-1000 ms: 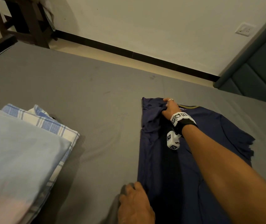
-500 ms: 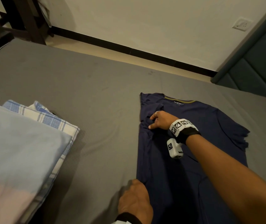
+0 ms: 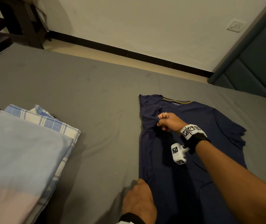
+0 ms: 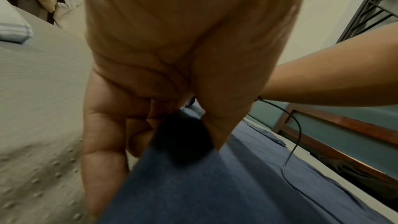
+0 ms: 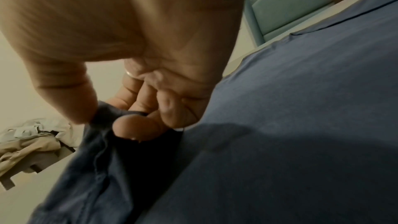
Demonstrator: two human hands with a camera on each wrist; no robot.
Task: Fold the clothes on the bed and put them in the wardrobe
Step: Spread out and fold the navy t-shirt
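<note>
A navy T-shirt (image 3: 193,126) lies flat on the grey bed (image 3: 80,94), collar toward the far wall, its left side folded inward. My right hand (image 3: 164,122) pinches a bunch of the folded sleeve fabric near the shoulder; in the right wrist view the thumb and fingers (image 5: 137,125) close on the navy cloth (image 5: 280,125). My left hand (image 3: 138,199) holds the shirt's near left edge by the hem; in the left wrist view its fingers (image 4: 103,142) curl under the cloth (image 4: 193,185) with the thumb on top.
A stack of folded linens, pale blue sheet (image 3: 15,151) over a blue checked cloth (image 3: 51,122), sits at the bed's left. A dark wooden chair (image 3: 15,18) stands at the far left by the wall. A teal padded headboard (image 3: 255,65) rises at the right.
My right hand has drawn back from the shirt's top left corner toward me, from flat on the cloth to pinching the sleeve fabric. The left hand stays at the hem.
</note>
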